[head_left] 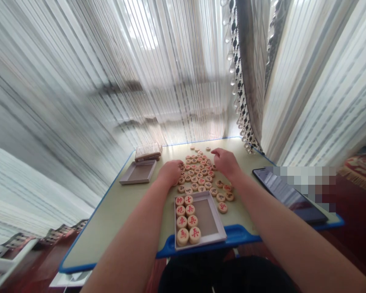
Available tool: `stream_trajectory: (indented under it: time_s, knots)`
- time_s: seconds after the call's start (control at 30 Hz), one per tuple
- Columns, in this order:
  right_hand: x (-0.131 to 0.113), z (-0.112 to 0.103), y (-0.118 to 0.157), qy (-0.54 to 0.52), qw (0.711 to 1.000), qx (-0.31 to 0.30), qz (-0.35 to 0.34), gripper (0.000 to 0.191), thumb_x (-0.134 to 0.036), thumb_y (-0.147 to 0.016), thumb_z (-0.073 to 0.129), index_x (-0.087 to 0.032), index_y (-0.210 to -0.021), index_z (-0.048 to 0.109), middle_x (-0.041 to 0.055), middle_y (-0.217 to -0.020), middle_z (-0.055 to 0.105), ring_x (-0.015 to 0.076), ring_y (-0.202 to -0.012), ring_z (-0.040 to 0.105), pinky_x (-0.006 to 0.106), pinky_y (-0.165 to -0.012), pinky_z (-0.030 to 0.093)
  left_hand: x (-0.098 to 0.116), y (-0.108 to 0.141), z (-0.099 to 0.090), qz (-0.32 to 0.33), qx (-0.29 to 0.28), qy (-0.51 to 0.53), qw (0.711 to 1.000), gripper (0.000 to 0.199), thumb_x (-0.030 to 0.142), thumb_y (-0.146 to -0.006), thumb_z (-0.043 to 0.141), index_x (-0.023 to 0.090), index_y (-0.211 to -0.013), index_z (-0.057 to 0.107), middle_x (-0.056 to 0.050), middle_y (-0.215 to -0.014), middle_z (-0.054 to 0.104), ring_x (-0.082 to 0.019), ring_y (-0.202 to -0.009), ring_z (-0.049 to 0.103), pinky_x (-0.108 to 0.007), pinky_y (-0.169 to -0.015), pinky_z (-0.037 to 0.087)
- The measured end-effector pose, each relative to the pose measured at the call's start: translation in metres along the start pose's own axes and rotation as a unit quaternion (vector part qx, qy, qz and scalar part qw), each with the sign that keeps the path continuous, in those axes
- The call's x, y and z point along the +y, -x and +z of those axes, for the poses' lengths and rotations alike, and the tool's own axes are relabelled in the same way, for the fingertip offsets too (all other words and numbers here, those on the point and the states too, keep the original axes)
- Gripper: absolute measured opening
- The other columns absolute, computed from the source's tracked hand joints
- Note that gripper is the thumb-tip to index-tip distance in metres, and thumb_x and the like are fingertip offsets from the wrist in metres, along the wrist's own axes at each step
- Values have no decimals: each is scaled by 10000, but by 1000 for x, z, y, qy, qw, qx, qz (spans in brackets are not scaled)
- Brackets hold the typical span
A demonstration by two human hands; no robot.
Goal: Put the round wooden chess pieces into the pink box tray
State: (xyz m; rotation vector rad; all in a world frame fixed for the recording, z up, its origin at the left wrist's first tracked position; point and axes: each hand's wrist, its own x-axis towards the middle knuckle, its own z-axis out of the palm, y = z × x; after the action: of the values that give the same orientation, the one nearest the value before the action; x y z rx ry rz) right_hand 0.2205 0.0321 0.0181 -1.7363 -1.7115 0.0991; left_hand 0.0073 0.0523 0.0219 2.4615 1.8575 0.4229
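On the table lies a spread of round wooden Chinese chess pieces (194,179), carved with red or black characters. My left hand (170,173) rests against the left side of the spread, its fingers bent around the edge and partly hidden; I make out nothing held in it. At the far right side of the spread is my right hand (227,162), index finger extended, the other fingers loosely bent, with no piece visible in it. Nearer to me, a shallow box tray (216,217) holds two columns of red-character pieces (192,221) along its left side.
A second shallow tray (138,172) sits at the back left, by a packet-like stack (148,151). A large phone or tablet (288,195) lies along the right edge of the blue-rimmed table (116,219). String curtains (171,81) hang behind it.
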Motion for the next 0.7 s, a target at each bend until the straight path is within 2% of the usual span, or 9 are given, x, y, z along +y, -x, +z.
stream_trajectory:
  time_s: [0.07, 0.13, 0.3, 0.4, 0.53, 0.6, 0.7]
  knots:
    - [2, -3, -2, -34, 998, 54, 5, 361, -122, -803, 371, -149, -1015, 662, 72, -1027, 685, 185, -968, 608, 287, -892, 438, 2, 0, -1, 20, 8, 9, 1000, 418, 121, -794, 385, 211, -1112, 641, -47, -1158, 645, -179, -1059, 584, -263, -956, 415]
    - [2, -3, -1, -52, 997, 57, -15, 353, -118, -797, 382, -153, -1004, 665, 67, -1022, 682, 173, -961, 604, 283, -891, 442, 4, 0, -2, 42, 14, 17, 999, 415, 129, -798, 389, 210, -1120, 638, -32, -1177, 635, -158, -1076, 571, -233, -972, 400]
    - [-2, 9, 7, -21, 988, -61, -140, 339, -110, -777, 451, -184, -1009, 687, 47, -1114, 651, 164, -1057, 558, 271, -979, 389, 6, 0, -1, 56, -3, 12, 998, 430, 117, -773, 400, 213, -1109, 651, -31, -1139, 655, -167, -1050, 588, -240, -950, 421]
    - [-5, 12, 11, 7, 976, -127, -176, 321, -140, -795, 461, -186, -1010, 695, 42, -1087, 671, 164, -1031, 581, 255, -953, 407, 4, 0, -2, 39, 11, 14, 999, 453, 100, -767, 401, 206, -1139, 635, -32, -1143, 655, -166, -1070, 583, -241, -964, 411]
    - [-7, 7, 14, 24, 978, -126, -162, 325, -175, -823, 439, -184, -1026, 692, 47, -1068, 682, 164, -993, 609, 250, -919, 427, 0, 0, -4, 16, 47, 14, 999, 423, 138, -765, 446, 153, -1145, 630, -62, -1211, 613, -178, -1132, 544, -241, -1015, 368]
    - [-6, 5, 14, 31, 979, -123, -159, 324, -185, -824, 444, -192, -1039, 687, 46, -1088, 675, 167, -1005, 606, 253, -923, 425, 0, 0, -4, 9, 32, 16, 999, 380, 192, -781, 458, 172, -1104, 656, -55, -1172, 637, -188, -1098, 564, -252, -991, 394]
    - [-4, 6, 13, 35, 975, -135, -172, 303, -173, -806, 463, -206, -988, 704, 36, -1062, 684, 168, -1002, 607, 252, -928, 424, 2, 1, -3, 36, -6, 22, 999, 336, 238, -813, 431, 220, -1020, 695, -24, -1100, 674, -176, -1039, 593, -241, -950, 423]
